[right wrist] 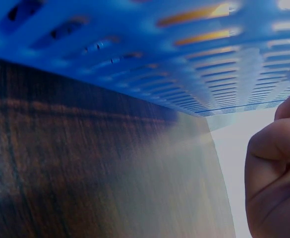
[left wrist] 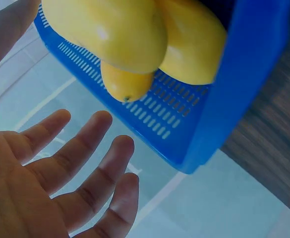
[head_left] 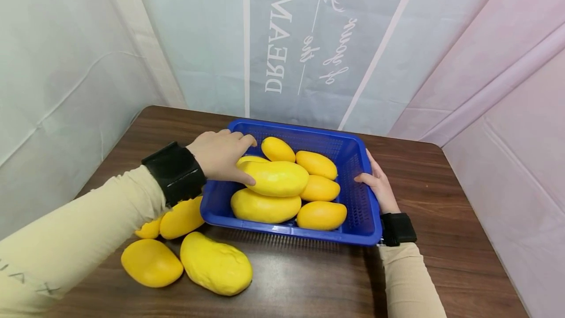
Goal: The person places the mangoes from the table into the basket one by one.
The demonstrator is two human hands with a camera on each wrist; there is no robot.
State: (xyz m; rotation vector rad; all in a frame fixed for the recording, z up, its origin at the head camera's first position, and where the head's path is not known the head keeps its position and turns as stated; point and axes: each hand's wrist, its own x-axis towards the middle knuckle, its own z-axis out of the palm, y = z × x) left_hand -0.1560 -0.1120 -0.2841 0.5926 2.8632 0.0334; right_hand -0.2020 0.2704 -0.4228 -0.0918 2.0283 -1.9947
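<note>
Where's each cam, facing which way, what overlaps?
Head: head-worn, looking forward and down at blue basket, yellow fruit, table; left hand, right hand, sleeves show.
Left wrist: wrist-worn, looking past the left hand toward basket and fruit.
Right wrist: wrist-worn, looking along the basket's slotted outside and the table; right hand at right edge.
Head and left wrist share the left hand and fruit in the basket.

Head cam bright & fairly sharp, soft sheen on counter (head_left: 309, 278); L-wrist pic dimmer; R-wrist pic hazy, basket (right wrist: 130, 29) blurred, glare at rt.
</note>
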